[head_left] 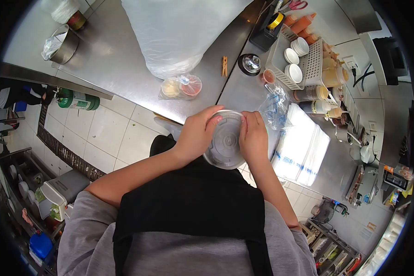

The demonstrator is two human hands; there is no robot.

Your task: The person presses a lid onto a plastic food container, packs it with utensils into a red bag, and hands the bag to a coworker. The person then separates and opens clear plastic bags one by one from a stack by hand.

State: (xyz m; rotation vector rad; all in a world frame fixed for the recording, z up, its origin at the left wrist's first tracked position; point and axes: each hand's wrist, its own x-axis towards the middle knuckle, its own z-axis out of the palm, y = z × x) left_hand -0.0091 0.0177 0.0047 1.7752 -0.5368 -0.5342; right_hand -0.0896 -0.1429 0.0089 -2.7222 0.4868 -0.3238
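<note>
Left hand [200, 133] and right hand [254, 135] both close on the rim of a translucent round container [226, 140], fingers bent around its upper sides. Beyond them runs a stainless steel counter [115, 50], a dark seam crossing it near the middle, with pale floor tiles [106, 129] at left and a green cylinder [80, 100] at left of the frame. A large white bag [181, 32] fills the top middle; below it sits a clear bag of small tubs [181, 87], just beyond the left hand. A wooden clothespin [224, 66], a silver bell [250, 64] and a basket of white lids [292, 60] lie toward the upper right. The container is between the two hands, round face toward the camera, in front of the black apron [188, 198]. The counter's near edge slants from upper left toward the hands; right of the right hand are crumpled clear plastic [276, 106] and flat white bags [302, 147], both on the counter.
</note>
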